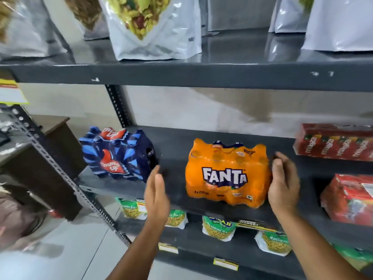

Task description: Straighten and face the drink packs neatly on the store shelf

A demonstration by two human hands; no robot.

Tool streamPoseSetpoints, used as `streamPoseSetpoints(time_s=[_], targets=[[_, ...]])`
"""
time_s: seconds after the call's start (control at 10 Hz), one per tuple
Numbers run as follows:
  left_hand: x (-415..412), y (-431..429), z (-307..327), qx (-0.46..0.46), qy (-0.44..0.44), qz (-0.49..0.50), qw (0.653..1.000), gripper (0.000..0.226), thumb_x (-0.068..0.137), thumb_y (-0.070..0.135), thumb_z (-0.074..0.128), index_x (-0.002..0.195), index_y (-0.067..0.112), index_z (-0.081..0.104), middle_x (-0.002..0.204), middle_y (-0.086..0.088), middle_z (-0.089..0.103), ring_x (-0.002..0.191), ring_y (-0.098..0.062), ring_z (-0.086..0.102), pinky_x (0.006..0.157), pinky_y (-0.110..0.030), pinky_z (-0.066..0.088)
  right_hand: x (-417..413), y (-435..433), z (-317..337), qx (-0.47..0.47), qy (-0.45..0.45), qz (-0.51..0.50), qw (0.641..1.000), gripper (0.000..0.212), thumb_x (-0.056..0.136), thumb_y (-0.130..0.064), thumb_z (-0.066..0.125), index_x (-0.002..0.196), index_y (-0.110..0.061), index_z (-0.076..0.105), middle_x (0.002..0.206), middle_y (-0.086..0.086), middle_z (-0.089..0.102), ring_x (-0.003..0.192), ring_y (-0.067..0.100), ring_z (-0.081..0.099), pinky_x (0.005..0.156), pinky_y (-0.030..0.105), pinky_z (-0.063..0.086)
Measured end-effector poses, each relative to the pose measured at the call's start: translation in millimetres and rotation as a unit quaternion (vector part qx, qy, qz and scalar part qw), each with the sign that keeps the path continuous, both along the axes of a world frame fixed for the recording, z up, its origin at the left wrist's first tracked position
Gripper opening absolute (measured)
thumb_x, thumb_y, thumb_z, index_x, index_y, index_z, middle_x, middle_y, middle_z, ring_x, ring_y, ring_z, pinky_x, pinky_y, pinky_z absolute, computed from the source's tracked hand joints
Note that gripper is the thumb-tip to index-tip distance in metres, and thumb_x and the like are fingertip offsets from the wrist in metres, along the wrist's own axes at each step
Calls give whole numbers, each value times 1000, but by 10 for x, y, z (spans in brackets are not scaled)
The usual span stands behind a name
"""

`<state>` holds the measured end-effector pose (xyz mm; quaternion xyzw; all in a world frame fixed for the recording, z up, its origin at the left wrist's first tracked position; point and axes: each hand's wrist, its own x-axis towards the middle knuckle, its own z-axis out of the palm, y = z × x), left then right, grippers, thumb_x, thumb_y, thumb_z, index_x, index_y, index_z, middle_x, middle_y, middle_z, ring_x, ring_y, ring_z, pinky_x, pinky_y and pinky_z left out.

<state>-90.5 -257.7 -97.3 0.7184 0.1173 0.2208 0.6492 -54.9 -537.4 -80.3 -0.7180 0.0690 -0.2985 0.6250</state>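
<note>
The Fanta pack (227, 174) stands near the front edge of the middle shelf (175, 190), with its label facing forward and only a little turned. The right hand (283, 184) is at the right side of this pack, palm against the wrap; the fingers are curled and close together, and their tips are blurred, so I cannot tell how firmly they press. The left hand (156, 190) is held flat and upright in the gap to the left of the pack, apart from it. Its fingers are straight and pressed together, and the fingertips are smeared by motion blur.

The Thums Up pack (119, 154) stands further left on the same shelf, tilted and turned at an angle, so the label looks to the left front. Its top is partly hard to read.

At the right, two red Maaza packs (335, 142) are cut off by the frame edge; the lower one (349, 199) is blurred.

On the upper shelf, snack bags (153, 27) are cut off at the top. Below, green packets (219, 228) are partly hidden by the shelf edge and by both forearms. The price tags (225, 264) are too blurred to read.
</note>
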Motion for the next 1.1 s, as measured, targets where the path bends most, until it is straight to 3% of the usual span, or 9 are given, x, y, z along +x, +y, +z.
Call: streamPoseSetpoints(time_s=[0.2,0.3,0.4,0.5,0.6,0.7,0.8,0.9,1.1], targets=[[290,1500,208,-27,-60,198,978,50,100,32,40,139,2,45,132,-10,53,120,-14,54,93,-4,37,-331,1153,528,-237,-279,101,925,24,91,-25,58,109,-11,65,114,-2,60,116,13,57,100,26,40],[567,2102,299,-88,24,203,975,71,88,62,36,139,15,49,128,0,54,122,-25,54,102,-27,39,-194,1909,504,-240,-210,174,932,31,94,-36,56,119,-19,62,120,0,63,121,12,55,102,27,41],[816,2425,377,-162,97,113,975,82,76,74,38,126,15,62,131,-13,65,117,-33,63,106,-52,46,204,2560,463,-126,38,225,965,55,91,-56,48,140,-31,47,145,-3,50,132,6,44,106,27,32],[911,2550,401,-162,121,54,978,75,75,78,35,107,21,72,115,-15,73,102,-35,71,95,-58,54,669,2979,313,70,195,277,938,63,95,-56,41,150,-25,36,158,0,36,136,6,35,113,29,26],[916,2549,440,-142,150,31,978,75,70,82,28,96,25,70,116,-15,71,103,-35,69,96,-58,52,769,3213,130,188,249,305,900,62,92,-66,39,130,-22,61,128,8,69,114,25,67,95,47,54],[931,2598,452,-117,165,42,978,85,75,79,22,122,21,62,132,-15,63,117,-33,62,103,-55,46,713,3353,63,219,234,279,905,64,90,-67,37,119,-18,66,110,9,76,99,29,74,75,43,61],[954,2648,401,-97,139,42,985,59,92,64,22,81,24,64,81,1,76,74,-13,71,63,-30,56,671,3408,43,215,219,261,915,65,88,-68,37,122,-20,63,115,10,74,105,29,71,87,50,58],[936,2654,382,-97,144,34,984,59,94,64,21,79,22,61,80,-7,74,74,-20,70,67,-37,58,628,3411,93,178,240,255,920,68,85,-73,34,123,-23,62,119,10,72,106,27,71,92,53,56],[712,2616,429,-34,97,12,995,71,93,66,26,148,22,39,148,-16,49,132,-34,51,110,-56,41,343,3193,198,-68,220,203,952,82,84,-76,26,153,-33,26,157,4,39,138,23,43,107,37,39]])
